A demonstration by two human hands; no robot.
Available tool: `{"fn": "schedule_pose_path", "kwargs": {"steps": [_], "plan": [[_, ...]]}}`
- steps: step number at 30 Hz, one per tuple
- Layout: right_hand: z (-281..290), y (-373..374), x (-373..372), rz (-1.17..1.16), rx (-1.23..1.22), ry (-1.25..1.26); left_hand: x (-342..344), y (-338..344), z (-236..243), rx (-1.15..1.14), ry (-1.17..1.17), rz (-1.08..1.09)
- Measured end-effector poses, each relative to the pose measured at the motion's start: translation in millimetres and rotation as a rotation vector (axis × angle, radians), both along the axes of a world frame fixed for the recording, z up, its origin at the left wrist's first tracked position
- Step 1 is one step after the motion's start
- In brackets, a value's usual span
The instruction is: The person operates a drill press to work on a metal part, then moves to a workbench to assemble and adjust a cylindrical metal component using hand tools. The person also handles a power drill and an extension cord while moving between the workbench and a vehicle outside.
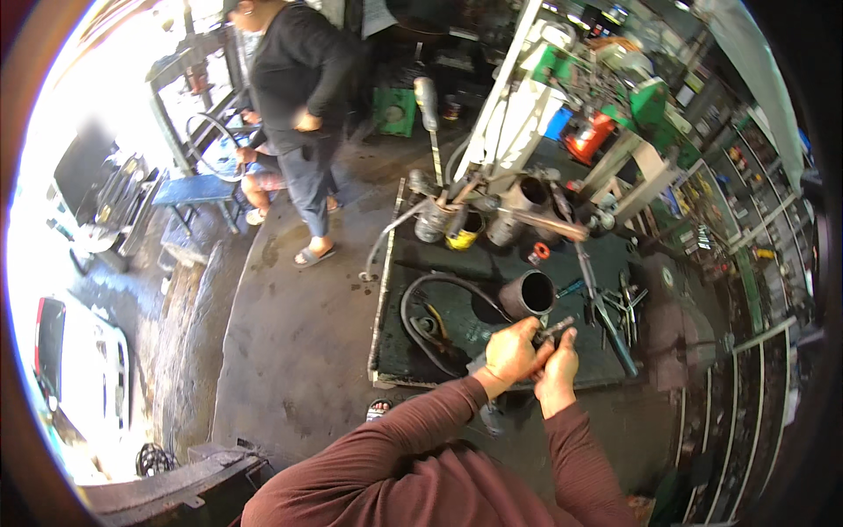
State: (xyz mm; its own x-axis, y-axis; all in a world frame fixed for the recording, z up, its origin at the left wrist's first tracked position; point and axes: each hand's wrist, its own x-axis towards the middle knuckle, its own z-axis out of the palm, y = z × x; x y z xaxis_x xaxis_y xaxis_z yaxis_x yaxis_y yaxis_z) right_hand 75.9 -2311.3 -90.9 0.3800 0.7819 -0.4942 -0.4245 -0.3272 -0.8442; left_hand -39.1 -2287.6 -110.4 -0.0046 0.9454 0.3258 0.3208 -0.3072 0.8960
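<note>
Over the near edge of a dark workbench (562, 263), my left hand (509, 358) and my right hand (557, 372) are close together, fingers closed around a small dark metal part (557, 328). Its grey tip sticks out beyond my fingers; the rest is hidden by them. Just beyond my left hand, an open metal cylinder (528, 294) stands on the bench. A black hose (409, 307) loops to the left, and one end of it runs toward my hands; I cannot tell whether it joins the part. A ring-shaped piece (427, 326) lies inside the loop.
Right of the cylinder lie a long-handled tool (606, 316) and several wrenches (629, 303). More metal cylinders (506, 227), a yellow container (467, 230) and an orange ring (539, 252) sit farther back. A person (303, 97) stands at the left; another sits beside a blue bench (195, 191).
</note>
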Motion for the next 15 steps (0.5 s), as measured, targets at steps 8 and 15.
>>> {"fn": "schedule_pose_path", "kwargs": {"steps": [8, 15], "plan": [[-3.6, -15.9, -17.4, 0.000, 0.206, 0.051, -13.3, 16.4, -23.7, -0.003, 0.014, -0.230], [3.8, -21.4, -27.6, 0.086, 0.379, -0.022, -37.9, 33.2, -13.3, 0.042, -0.020, -0.072]]}}
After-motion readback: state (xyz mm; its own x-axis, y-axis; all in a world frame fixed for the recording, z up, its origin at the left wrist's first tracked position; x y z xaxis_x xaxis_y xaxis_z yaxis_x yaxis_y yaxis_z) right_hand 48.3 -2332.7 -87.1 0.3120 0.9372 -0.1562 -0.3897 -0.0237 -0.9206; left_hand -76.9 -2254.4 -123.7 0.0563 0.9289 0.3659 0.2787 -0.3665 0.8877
